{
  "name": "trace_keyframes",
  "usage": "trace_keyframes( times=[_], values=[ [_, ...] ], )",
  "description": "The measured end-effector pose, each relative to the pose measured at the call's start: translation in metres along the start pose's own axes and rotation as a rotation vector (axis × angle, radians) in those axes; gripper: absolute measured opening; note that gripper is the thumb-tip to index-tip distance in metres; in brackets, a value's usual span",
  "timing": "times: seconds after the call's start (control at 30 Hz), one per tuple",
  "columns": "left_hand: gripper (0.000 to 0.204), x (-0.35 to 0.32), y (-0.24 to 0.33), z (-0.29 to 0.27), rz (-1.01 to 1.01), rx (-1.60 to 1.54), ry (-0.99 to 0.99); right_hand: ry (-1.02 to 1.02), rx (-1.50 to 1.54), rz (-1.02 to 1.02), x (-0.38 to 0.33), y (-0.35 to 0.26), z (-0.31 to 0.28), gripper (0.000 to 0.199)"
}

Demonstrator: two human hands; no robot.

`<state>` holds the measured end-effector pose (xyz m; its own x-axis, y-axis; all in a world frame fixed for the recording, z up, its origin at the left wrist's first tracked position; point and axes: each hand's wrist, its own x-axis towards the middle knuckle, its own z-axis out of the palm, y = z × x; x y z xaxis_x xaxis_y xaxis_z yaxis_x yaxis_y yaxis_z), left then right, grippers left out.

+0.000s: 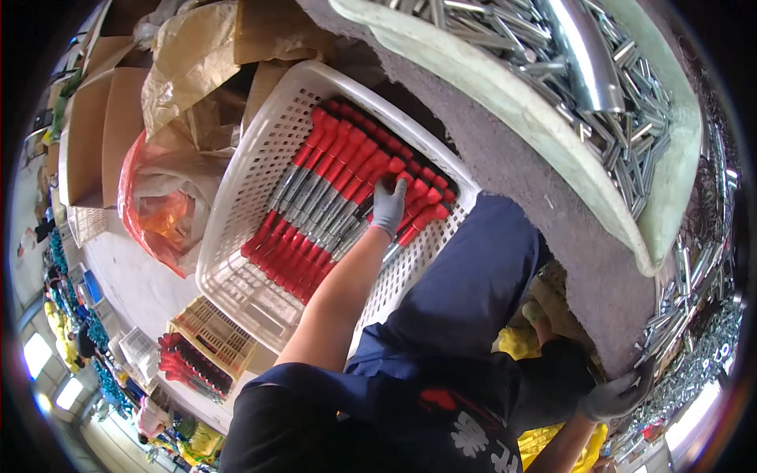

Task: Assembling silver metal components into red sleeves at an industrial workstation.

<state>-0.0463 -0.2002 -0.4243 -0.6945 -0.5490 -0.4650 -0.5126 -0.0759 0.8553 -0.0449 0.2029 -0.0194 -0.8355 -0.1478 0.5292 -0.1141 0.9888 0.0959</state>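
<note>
A white perforated plastic basket [225, 236] holds rows of tools with red grips and silver metal middles [311, 209], packed side by side. My left hand [388, 206], in a grey glove, reaches into the basket and closes its fingers around the red end of one tool near the right of the row. Its fingertips are partly hidden among the red ends. At the lower right, my right hand [617, 396], in a darker grey glove, is beside the bench edge, close to loose metal rods [670, 315]. Its fingers are loosely bent and apart, with no held thing visible.
A pale green tub [544, 118] of metal pins and a thick shiny tube [585, 59] stands on the worn grey bench [505, 150]. Cardboard boxes [126, 126] and a red-edged plastic bag [150, 213] flank the basket. A cream crate [209, 331] stands below, beside more red-gripped tools [185, 366].
</note>
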Motion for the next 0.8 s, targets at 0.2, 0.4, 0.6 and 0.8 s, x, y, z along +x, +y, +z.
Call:
trace_keyframes(
  times=[0.2,0.4,0.6,0.8],
  values=[
    [0.081,0.052,0.027,0.002,-0.528,-0.866,0.08,0.022,0.017,0.025,-0.004,-0.003,0.008,0.034],
    [0.069,0.048,0.089,0.013,-0.386,-0.848,0.114,0.017,-0.125,-0.066,-0.001,0.014,-0.022,0.031],
    [0.073,0.152,0.066,-0.049,-0.351,-0.275,0.503,0.01,-0.048,0.15,0.0,-0.011,0.0,0.03],
    [0.074,0.065,-0.046,-0.099,-0.165,-0.41,0.152,0.014,0.11,0.065,-0.004,-0.01,0.012,0.028]
  ],
)
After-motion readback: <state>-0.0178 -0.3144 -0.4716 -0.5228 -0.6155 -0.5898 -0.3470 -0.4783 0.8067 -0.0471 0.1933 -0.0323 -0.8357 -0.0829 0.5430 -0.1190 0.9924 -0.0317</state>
